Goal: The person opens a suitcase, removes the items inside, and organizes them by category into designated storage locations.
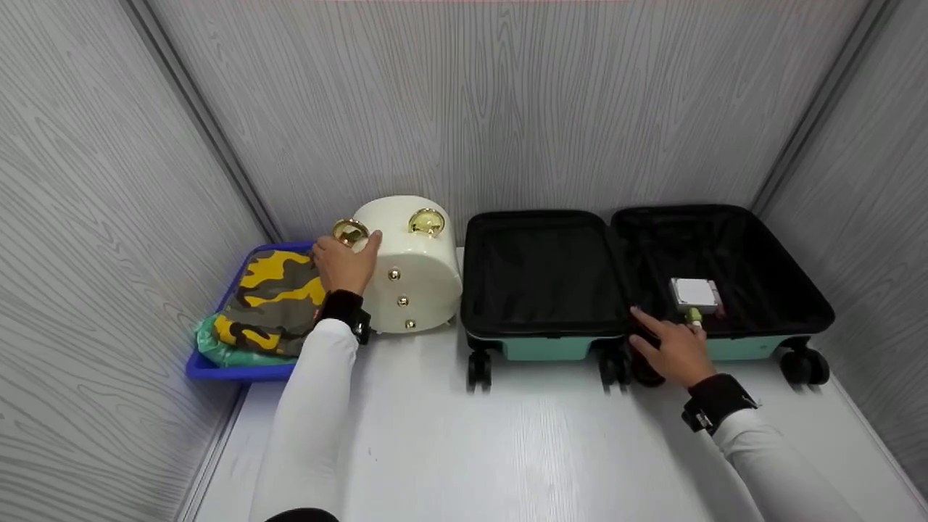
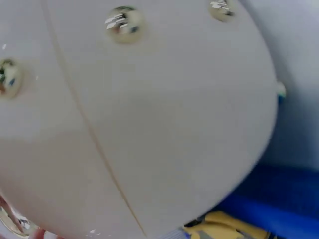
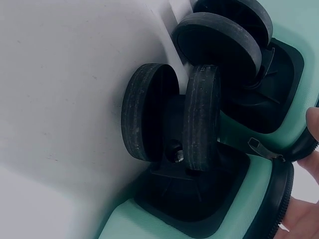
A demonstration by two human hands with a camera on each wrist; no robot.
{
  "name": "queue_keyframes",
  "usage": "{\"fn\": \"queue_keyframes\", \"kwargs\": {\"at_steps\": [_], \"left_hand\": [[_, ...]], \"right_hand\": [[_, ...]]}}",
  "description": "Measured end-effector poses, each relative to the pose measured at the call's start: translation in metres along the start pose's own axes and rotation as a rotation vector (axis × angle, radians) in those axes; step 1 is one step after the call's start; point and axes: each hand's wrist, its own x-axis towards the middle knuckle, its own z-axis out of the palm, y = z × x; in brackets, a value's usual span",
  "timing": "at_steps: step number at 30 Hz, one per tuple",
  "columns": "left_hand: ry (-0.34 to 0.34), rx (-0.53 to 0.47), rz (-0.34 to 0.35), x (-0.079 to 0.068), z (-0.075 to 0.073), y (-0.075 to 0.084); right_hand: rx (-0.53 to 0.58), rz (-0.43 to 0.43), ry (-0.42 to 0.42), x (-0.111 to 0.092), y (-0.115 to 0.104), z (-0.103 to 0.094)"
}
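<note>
A glossy white rounded case (image 1: 420,290) with gold studs lies on its side left of the suitcase. On its upper side are two gold domed fittings (image 1: 426,222). My left hand (image 1: 348,264) grips the case around the left fitting, thumb on one side and fingers on the other. The case's studded face (image 2: 164,109) fills the left wrist view. An opened mint-green suitcase (image 1: 544,348) shows black-lined halves. My right hand (image 1: 678,351) rests at its front rim with fingers spread, close to the zipper edge (image 3: 281,204) near the wheels.
A blue basket (image 1: 239,373) at the left holds yellow camouflage cloth (image 1: 283,290) and a teal bundle (image 1: 217,348). In the suitcase's right half sit a white box (image 1: 694,293) and a small green-topped item (image 1: 694,316). Black wheels (image 1: 803,365) jut forward; grey walls enclose the table.
</note>
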Motion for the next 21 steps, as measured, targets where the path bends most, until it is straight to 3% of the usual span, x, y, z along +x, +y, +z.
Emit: {"fn": "queue_keyframes", "kwargs": {"at_steps": [3, 6, 10, 14, 21], "left_hand": [[-0.094, -0.116, -0.153, 0.007, -0.007, 0.001], [-0.167, -0.160, -0.227, 0.011, -0.011, 0.000], [-0.204, -0.082, -0.219, 0.014, -0.013, -0.002], [-0.205, -0.012, -0.168, 0.014, -0.014, -0.001], [-0.204, 0.066, -0.136, 0.003, -0.020, 0.005]], "right_hand": [[0.003, -0.005, 0.001, 0.000, -0.001, 0.001], [0.008, -0.013, 0.007, 0.000, -0.002, 0.002], [0.006, -0.026, 0.014, 0.001, -0.003, 0.003], [0.001, -0.025, 0.023, 0.000, -0.004, 0.003], [0.001, -0.016, 0.040, 0.002, -0.004, 0.000]]}}
